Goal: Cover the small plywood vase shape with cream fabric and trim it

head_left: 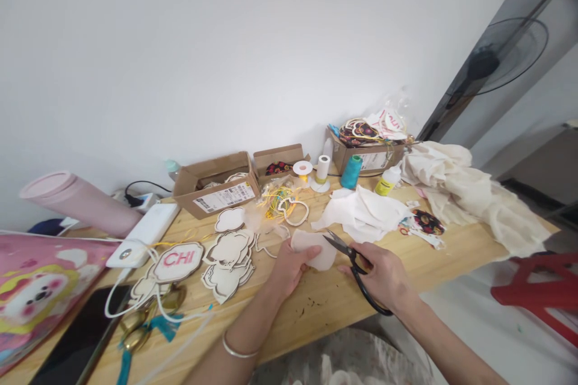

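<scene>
My left hand pinches a small piece of white fabric just above the wooden table. My right hand grips black scissors, fingers through the handles. The blades are parted and point at the fabric's right edge. A silver bangle sits on my left wrist. A stack of cloud-shaped wooden cutouts lies just left of my left hand.
A plaque reading "CHI", white fabric scraps, cardboard boxes, thread spools, a glue bottle, cream cloth, a white power bank, a phone, a pink bag. A red stool stands right.
</scene>
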The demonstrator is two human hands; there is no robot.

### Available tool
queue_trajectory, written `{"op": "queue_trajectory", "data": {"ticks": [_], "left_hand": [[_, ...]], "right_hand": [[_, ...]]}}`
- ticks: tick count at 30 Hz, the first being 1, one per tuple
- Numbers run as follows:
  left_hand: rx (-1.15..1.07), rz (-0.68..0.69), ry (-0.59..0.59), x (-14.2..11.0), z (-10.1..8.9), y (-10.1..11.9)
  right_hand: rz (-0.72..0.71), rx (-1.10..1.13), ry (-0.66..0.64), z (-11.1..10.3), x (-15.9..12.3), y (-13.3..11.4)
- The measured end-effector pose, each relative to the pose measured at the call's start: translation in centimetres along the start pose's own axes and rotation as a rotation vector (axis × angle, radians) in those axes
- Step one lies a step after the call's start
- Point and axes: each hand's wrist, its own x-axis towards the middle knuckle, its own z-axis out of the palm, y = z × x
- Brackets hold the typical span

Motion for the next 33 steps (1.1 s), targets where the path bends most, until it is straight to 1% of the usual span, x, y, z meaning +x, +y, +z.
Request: {"op": "queue_trajectory", "data": {"ticks": [7,12,20,23,28,33], "left_hand": [[0.001,0.018,-0.022,0.1,0.1,-0.2],[-0.040,0.012,-0.009,0.0,0.2,-0.1],[-0.060,0.000,-0.016,0.1,0.1,-0.1],[-0.059,0.002,-0.007,0.2,0.1,-0.2],[-0.053,0.010,-0.008,0.2,0.0,-0.2],[-0.019,0.014,0.018,0.2,-0.1,-0.1]], "right_hand": [[0.018,0.013,0.000,0.1,0.1,-0.3],[0.024,-0.044,0.024,0.3,0.0,-0.1],[0.009,-0.074,0.018,0.2,0.0,-0.3],[-0.015,-0.097,0.041,0.5,0.1,-0.3],[-0.076,-0.139,0.144,1.1,0.0,0.1],[-0.137,-0.190,0.147,1.0,0.2,0.5]]}}
